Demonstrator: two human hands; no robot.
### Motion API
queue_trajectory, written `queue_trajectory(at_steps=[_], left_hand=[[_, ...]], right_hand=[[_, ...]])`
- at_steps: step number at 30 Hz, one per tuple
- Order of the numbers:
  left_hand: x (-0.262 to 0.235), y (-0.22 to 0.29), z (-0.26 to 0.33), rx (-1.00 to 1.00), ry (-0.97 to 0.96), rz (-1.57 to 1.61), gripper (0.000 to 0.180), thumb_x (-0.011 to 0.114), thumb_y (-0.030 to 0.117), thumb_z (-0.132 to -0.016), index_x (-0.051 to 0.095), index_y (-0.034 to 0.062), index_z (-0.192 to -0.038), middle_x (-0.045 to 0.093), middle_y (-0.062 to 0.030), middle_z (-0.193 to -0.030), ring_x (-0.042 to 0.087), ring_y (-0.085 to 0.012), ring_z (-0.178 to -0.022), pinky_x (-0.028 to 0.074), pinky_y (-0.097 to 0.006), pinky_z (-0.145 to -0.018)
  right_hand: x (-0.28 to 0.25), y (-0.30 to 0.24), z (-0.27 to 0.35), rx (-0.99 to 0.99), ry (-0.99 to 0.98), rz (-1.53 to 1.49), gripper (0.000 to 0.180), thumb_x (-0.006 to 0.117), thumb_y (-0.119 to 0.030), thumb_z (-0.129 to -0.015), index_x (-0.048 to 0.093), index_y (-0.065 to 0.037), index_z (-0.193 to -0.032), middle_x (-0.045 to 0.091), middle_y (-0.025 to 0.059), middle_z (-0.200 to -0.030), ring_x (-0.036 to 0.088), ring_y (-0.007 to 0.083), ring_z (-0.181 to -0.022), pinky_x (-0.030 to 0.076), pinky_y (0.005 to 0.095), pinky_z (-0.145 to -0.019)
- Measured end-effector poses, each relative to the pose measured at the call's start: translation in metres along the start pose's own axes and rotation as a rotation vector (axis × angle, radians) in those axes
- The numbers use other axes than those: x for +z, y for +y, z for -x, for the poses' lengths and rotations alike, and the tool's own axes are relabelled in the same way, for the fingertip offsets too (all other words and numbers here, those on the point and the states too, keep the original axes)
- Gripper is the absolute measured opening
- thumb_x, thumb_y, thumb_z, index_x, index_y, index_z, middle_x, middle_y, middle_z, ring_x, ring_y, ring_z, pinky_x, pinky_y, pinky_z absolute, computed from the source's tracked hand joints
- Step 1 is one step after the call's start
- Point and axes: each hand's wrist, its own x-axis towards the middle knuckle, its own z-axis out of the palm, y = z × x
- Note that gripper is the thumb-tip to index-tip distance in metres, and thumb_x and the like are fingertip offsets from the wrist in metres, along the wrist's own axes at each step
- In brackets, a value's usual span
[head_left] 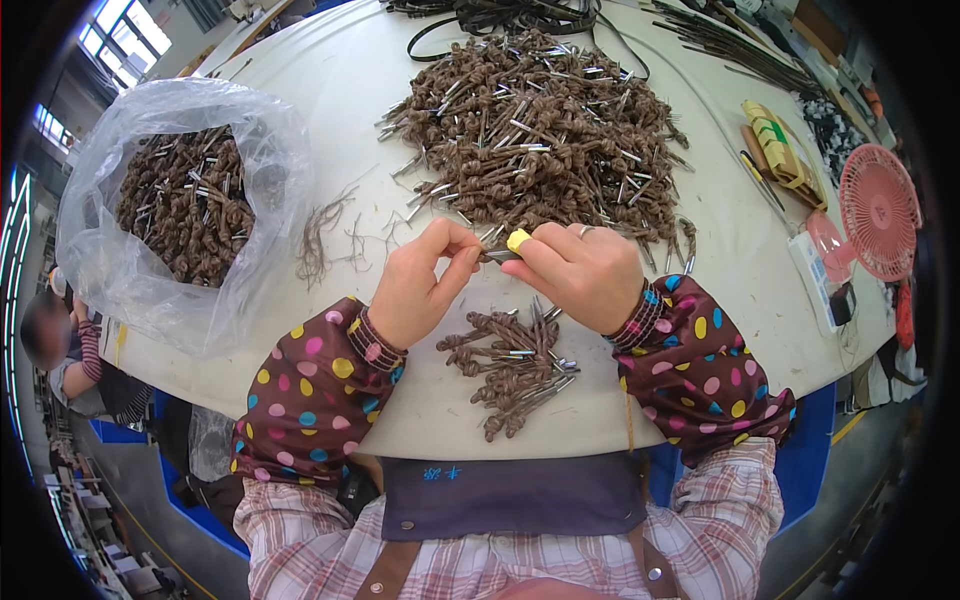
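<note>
Pale tabletop (345,110) bears a bag (272,190) of seemingly knotted brown cords (185,205).

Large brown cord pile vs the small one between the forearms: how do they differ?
Size: the large pile is a broad heap; the small pile is only a handful.
Density: the large pile is stacked many pieces deep, while the small pile lies low and loose.
Place: the large pile sits farther up the table, the small pile near its front edge.
Shared: brown knotted cords with silvery tips.
</note>
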Motion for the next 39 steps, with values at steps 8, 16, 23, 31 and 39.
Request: queue_trajectory(at_steps=[8, 16, 23, 31, 39], left_hand=[[-0.004, -0.008, 0.002, -0.251, -0.070, 0.442, 0.012, 0.050, 0.013, -0.096, 0.051, 0.0020, -0.099, 0.057, -0.0022, -0.086, 0.059, -0.0098, -0.082, 0.047, -0.024, -0.077], [-0.002, -0.013, -0.001, -0.486, 0.031, 0.905, 0.017, 0.044, 0.019, -0.099, 0.050, 0.0028, -0.101, 0.057, -0.0031, -0.090, 0.056, -0.0099, -0.082, 0.047, -0.027, -0.079], [-0.011, 0.001, -0.008, 0.300, 0.173, -0.460, 0.033, 0.066, 0.005, -0.078, 0.058, 0.0100, -0.110, 0.056, -0.0062, -0.095, 0.056, -0.0206, -0.080, 0.045, -0.034, -0.080], [-0.014, -0.005, -0.010, 0.472, 0.114, -0.625, 0.033, 0.074, 0.011, -0.070, 0.066, 0.0162, -0.101, 0.057, 0.0009, -0.091, 0.054, -0.0171, -0.079, 0.042, -0.037, -0.081], [-0.021, -0.008, -0.011, 0.572, 0.087, -0.585, 0.021, 0.073, 0.010, -0.072, 0.068, 0.0166, -0.091, 0.059, 0.0028, -0.078, 0.057, -0.0148, -0.079, 0.043, -0.037, -0.089]], right_hand=[[0.001, 0.004, -0.002, 0.377, -0.029, -0.492, 0.032, 0.075, -0.029, -0.074, 0.060, -0.006, -0.091, 0.059, 0.0044, -0.081, 0.061, 0.0160, -0.067, 0.048, 0.0253, -0.057], [0.015, -0.004, 0.002, 0.817, -0.212, -1.079, 0.029, 0.071, -0.017, -0.080, 0.060, 0.002, -0.099, 0.066, 0.0101, -0.088, 0.066, 0.0147, -0.083, 0.052, 0.0267, -0.072], [0.015, 0.006, 0.000, 0.929, -0.249, -1.300, 0.023, 0.065, -0.015, -0.083, 0.061, 0.005, -0.093, 0.065, 0.0048, -0.073, 0.061, 0.0080, -0.069, 0.047, 0.0223, -0.065], [0.005, 0.004, -0.004, 1.011, -0.458, -1.352, 0.021, 0.064, -0.020, -0.085, 0.064, 0.000, -0.089, 0.064, 0.0015, -0.070, 0.055, 0.0048, -0.063, 0.040, 0.0198, -0.058], [0.000, 0.004, -0.007, 1.050, -0.586, -1.465, 0.017, 0.063, -0.022, -0.087, 0.060, -0.007, -0.081, 0.060, -0.0025, -0.066, 0.041, 0.0004, -0.051, 0.029, 0.0181, -0.046]])
